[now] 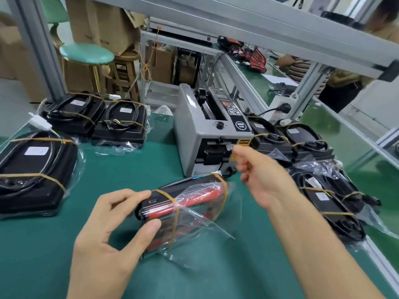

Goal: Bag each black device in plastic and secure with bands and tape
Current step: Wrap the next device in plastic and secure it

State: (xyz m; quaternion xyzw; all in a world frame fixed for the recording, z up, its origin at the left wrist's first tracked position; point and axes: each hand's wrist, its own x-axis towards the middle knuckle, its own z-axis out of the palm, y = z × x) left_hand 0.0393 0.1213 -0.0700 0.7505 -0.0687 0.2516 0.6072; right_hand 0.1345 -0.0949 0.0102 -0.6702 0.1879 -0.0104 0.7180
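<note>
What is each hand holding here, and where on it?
The left hand grips the bagged device by its near, closed end. The right hand is at the tape dispenser's outlet; blur hides whether it holds tape.

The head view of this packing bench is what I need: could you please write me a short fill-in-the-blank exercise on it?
1. The left hand holds the bagged device at its ____ end.
2. Two ____ rubber bands wrap that device.
3. The right hand reaches toward the grey ____ dispenser.
4. The bench mat is ____.

Missing words: left; tan; tape; green
</note>
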